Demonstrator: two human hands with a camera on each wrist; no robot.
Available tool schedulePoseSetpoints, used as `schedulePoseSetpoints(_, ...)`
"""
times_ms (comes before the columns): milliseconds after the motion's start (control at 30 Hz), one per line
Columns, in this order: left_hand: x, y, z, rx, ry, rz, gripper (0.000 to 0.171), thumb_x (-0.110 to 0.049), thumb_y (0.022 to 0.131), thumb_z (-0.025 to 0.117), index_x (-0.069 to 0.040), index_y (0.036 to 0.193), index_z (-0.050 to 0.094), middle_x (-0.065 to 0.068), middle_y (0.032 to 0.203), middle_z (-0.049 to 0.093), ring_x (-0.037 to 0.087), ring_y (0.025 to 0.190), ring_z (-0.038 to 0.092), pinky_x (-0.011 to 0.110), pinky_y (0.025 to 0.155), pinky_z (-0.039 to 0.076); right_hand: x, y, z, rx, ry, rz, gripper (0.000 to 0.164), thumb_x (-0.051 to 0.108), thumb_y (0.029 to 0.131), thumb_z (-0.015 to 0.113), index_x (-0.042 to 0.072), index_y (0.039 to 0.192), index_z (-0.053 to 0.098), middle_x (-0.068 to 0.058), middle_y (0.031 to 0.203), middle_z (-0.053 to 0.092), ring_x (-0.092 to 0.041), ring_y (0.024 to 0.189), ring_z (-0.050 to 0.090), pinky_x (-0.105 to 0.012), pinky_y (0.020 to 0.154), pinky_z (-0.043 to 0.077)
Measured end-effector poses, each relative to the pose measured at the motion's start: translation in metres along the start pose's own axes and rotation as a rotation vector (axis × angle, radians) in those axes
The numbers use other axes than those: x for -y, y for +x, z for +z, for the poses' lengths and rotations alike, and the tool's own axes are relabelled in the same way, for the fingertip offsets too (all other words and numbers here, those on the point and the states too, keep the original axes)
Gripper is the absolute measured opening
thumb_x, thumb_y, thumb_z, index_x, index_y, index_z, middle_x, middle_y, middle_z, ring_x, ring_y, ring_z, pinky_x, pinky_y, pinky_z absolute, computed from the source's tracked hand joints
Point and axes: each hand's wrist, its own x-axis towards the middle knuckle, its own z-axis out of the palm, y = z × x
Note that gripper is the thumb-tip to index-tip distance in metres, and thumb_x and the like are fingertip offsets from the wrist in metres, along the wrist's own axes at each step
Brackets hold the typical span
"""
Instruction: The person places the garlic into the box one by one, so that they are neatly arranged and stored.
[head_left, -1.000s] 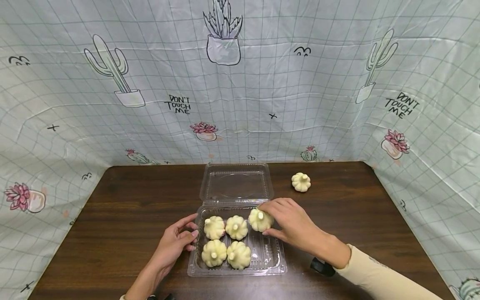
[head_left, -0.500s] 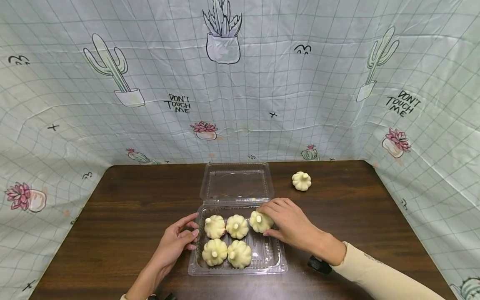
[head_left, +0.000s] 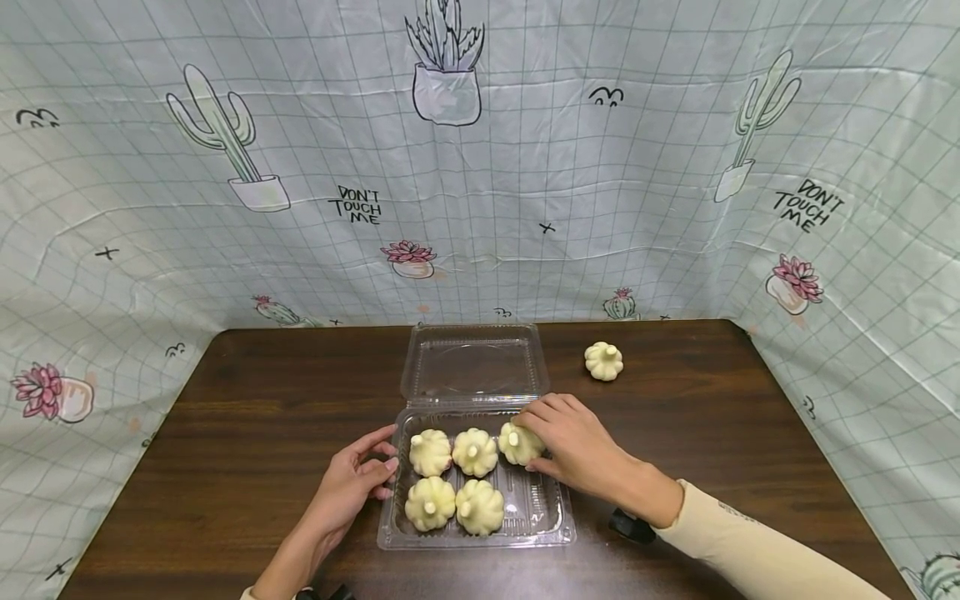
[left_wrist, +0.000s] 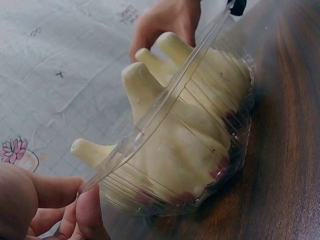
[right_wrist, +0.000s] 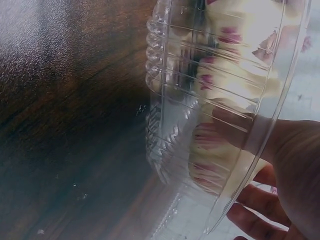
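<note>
In the head view, a clear plastic clamshell container lies on the table with its lid folded back. Inside it, several pale garlic bulbs sit in two rows, stems up. My left hand pinches the container's left rim between thumb and finger, as the left wrist view confirms. My right hand grips a garlic bulb in the far right part of the container, fingers over its far side and thumb at the near side. Through the clear wall, the right wrist view shows that thumb against the bulb.
One more garlic bulb rests on the dark wooden table, at the back right beyond the right hand. The clear lid lies behind the container. A patterned curtain hangs around the table's back and sides.
The right hand and its garlic bulb have settled slightly lower and nearer in the container. The left hand keeps its hold on the rim.
</note>
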Motion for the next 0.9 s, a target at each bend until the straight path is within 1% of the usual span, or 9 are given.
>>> schedulePoseSetpoints(267, 0.0, -0.001, 0.0, 0.005, -0.002, -0.002, 0.055, 0.006, 0.103, 0.058, 0.002, 0.156, 0.045, 0.012, 0.122, 0.052, 0.008, 0.078, 0.056, 0.022, 0.068, 0.056, 0.002, 0.002, 0.002, 0.036, -0.032, 0.005, 0.062, 0.032, 0.067, 0.1, 0.009, 0.118, 0.073, -0.002, 0.112, 0.071, -0.024, 0.108, 0.063, -0.042, 0.096, 0.053)
schedulePoseSetpoints(567, 0.001, -0.001, -0.001, 0.013, -0.009, -0.001, 0.055, 0.005, 0.103, 0.059, 0.002, 0.157, 0.045, 0.012, 0.122, 0.052, 0.008, 0.078, 0.056, 0.022, 0.068, 0.056, 0.008, 0.006, 0.001, 0.101, -0.076, 0.019, 0.06, 0.033, 0.068, 0.1, 0.01, 0.116, 0.074, -0.002, 0.11, 0.071, -0.024, 0.106, 0.062, -0.043, 0.097, 0.051)
schedulePoseSetpoints(900, 0.001, 0.0, -0.002, 0.018, -0.013, 0.006, 0.056, 0.006, 0.103, 0.058, 0.001, 0.157, 0.045, 0.013, 0.123, 0.051, 0.008, 0.077, 0.056, 0.022, 0.068, 0.056, 0.012, 0.009, 0.003, 0.128, -0.123, 0.021, 0.058, 0.033, 0.068, 0.101, 0.012, 0.115, 0.073, -0.003, 0.109, 0.07, -0.024, 0.104, 0.061, -0.043, 0.097, 0.052)
